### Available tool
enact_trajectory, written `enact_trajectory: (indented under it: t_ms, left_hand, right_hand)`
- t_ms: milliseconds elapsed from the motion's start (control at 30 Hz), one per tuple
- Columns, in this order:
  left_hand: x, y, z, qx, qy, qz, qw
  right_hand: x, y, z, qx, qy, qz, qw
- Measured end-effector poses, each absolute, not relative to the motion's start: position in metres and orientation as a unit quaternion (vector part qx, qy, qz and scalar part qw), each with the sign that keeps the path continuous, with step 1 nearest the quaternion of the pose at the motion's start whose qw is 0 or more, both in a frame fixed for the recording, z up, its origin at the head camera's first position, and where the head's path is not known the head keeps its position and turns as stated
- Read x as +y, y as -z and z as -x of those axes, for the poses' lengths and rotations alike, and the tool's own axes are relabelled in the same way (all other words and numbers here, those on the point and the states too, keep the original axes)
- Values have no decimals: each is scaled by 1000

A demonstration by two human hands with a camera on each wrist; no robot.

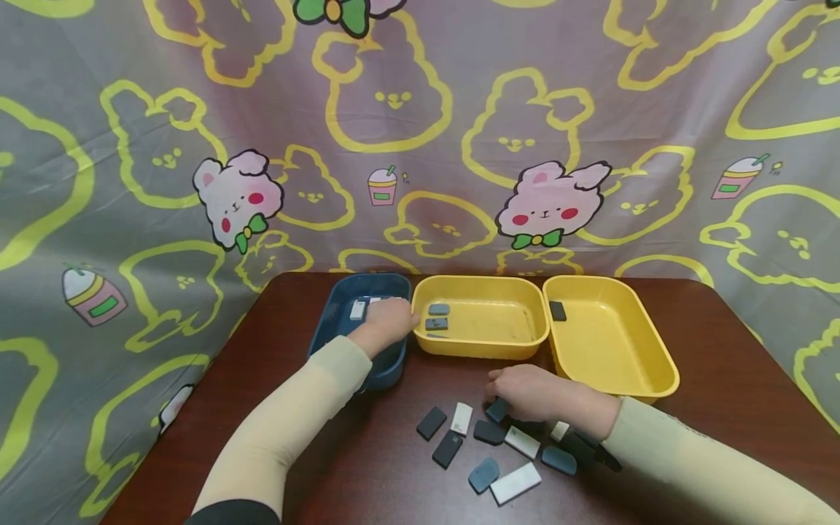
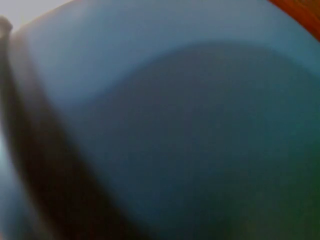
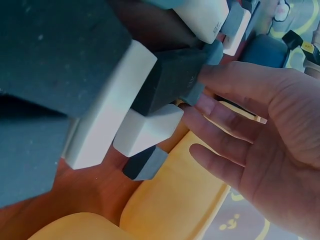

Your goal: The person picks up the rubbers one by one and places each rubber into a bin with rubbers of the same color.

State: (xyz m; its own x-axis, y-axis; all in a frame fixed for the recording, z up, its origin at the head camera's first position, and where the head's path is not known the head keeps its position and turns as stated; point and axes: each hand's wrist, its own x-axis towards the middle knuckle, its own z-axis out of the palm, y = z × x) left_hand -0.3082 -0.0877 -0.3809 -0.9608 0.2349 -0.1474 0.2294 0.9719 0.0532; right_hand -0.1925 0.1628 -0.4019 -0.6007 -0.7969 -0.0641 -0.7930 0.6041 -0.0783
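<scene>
My left hand (image 1: 390, 319) reaches over the rim of the blue basin (image 1: 335, 292), its fingertips hidden behind the knuckles. Beside it in the basin lies a white eraser-like block (image 1: 357, 310). The left wrist view holds only a blurred blue basin wall (image 2: 200, 120). Over the scattered pieces, my right hand (image 1: 525, 392) pinches a blue-grey eraser-like block (image 1: 499, 410) between thumb and fingers. In the right wrist view a black block (image 3: 170, 77) and a white block (image 3: 147, 130) sit close by those fingertips. Whether the left hand holds anything I cannot tell.
A middle yellow basin (image 1: 525, 350) holds several grey pieces; the right yellow basin (image 1: 666, 372) holds one black block (image 1: 558, 311). Several white, black and blue-grey blocks lie on the brown table (image 1: 367, 467), among them a long white block (image 1: 515, 483). A patterned curtain (image 1: 420, 175) hangs behind.
</scene>
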Motion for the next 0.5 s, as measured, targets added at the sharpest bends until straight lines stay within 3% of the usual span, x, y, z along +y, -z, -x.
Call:
enact_trajectory:
  t_ms: [500]
  left_hand:
    - [-88, 381, 309, 989, -31, -115, 90]
  right_hand:
    - [161, 392, 193, 905, 65, 414, 79]
